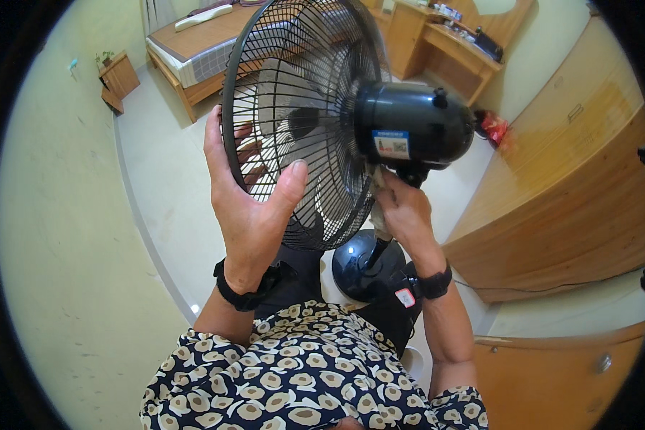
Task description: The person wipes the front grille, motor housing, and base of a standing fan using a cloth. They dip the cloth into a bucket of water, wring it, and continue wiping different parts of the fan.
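A black pedestal fan stands upright before me, its wire grille (330, 161) turned to the left and its motor housing (424, 121) to the right. Grey blades (279, 91) show through the wires. My left hand (244, 228) grips the lower left rim of the grille, with the thumb over the rear wires and the fingers around the front. Below the motor, my right hand (411, 212) pinches a pale cloth (378, 217) against the back of the grille, close to the neck. The round black base (349, 263) rests on the floor, partly hidden by my leg and arm.
Beyond the fan are a wooden bed (193, 94) and a dressing table (457, 48). A wooden wardrobe (559, 188) stands at right, a red plastic bag (494, 128) by its far end. A cable (548, 288) runs along its bottom. The wall (86, 242) is close at left.
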Motion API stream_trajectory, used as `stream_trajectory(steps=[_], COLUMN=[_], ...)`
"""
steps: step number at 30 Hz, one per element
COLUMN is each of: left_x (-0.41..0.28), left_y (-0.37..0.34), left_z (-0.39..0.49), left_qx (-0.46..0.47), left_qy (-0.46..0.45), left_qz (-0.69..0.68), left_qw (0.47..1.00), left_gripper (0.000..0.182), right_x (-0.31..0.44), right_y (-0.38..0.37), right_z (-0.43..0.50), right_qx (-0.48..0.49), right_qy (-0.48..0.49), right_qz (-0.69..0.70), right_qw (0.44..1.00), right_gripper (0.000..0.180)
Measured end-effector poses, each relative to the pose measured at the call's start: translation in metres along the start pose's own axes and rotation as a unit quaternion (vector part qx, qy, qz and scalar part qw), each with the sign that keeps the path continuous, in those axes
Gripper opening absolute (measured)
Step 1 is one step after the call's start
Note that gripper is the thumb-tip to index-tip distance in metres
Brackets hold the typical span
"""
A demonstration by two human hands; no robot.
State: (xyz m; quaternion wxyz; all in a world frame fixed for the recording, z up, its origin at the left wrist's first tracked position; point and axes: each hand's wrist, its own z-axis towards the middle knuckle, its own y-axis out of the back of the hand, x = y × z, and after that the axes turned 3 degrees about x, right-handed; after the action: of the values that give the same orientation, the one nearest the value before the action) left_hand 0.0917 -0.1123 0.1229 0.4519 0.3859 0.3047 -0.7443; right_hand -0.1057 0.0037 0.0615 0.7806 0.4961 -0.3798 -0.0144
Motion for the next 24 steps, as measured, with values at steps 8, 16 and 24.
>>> stream_trajectory(steps=[8, 16, 24], left_x=[0.004, 0.008, 0.016], left_y=[0.000, 0.005, 0.004], left_z=[-0.003, -0.008, -0.007], left_qx=[0.000, -0.004, -0.004], left_qy=[-0.023, -0.012, -0.026], left_qz=[0.000, 0.026, 0.037], left_qw=[1.000, 1.000, 0.999], left_gripper=[0.093, 0.094, 0.091], right_x=[0.001, -0.011, -0.011], right_y=[-0.010, -0.010, -0.016], right_z=[-0.001, -0.017, -0.011], right_qx=[0.004, -0.007, 0.020], right_qy=[0.057, 0.103, 0.022], right_qz=[0.046, -0.010, 0.084], right_qw=[0.997, 0.995, 0.996], right_gripper=[0.038, 0.043, 0.047])
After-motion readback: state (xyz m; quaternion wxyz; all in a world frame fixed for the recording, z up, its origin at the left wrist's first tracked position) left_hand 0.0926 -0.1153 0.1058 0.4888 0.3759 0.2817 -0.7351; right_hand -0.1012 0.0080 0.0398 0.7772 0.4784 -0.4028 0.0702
